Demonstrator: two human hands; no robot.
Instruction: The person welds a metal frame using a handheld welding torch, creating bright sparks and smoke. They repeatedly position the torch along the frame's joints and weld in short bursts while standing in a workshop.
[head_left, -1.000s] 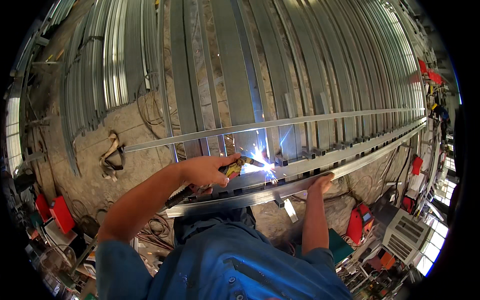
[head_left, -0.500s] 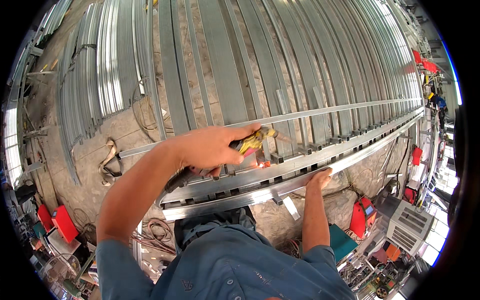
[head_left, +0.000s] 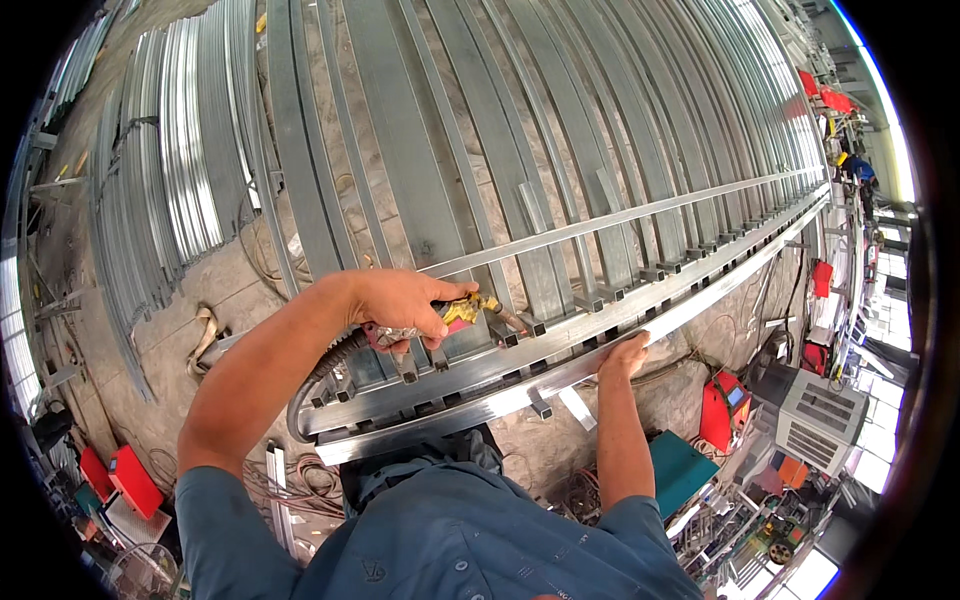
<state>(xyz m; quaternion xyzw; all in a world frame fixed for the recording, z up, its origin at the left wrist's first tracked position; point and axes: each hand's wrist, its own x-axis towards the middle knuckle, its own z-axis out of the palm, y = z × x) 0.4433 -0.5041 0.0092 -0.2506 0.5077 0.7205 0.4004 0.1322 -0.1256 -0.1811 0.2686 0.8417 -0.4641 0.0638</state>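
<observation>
My left hand [head_left: 392,303] is closed round a yellow and pink welding torch [head_left: 460,313]. The torch nozzle points down and to the right, close to the end of a small square tube [head_left: 536,327] at the inner rail [head_left: 590,326]. From the handle a dark cable [head_left: 305,395] curves back toward me. My right hand [head_left: 626,353] is wrapped over the top of the near square steel tube [head_left: 480,405], the outermost one, running along my front. Fingers on its far side are partly hidden. A thin metal strip [head_left: 610,219] lies across the long bars above the rails.
Wide and narrow galvanised bars [head_left: 400,130] stretch away from me. Bundled tubes [head_left: 180,150] lie on the floor at the left. Red machines [head_left: 722,410] stand at both sides, with a grey vented unit [head_left: 820,435] at the right. Coiled cables [head_left: 315,475] lie near my feet.
The torch nozzle has swung down to the small tube end at the rail. An orange glow seen there before no longer shows. My right hand stays on the near tube.
</observation>
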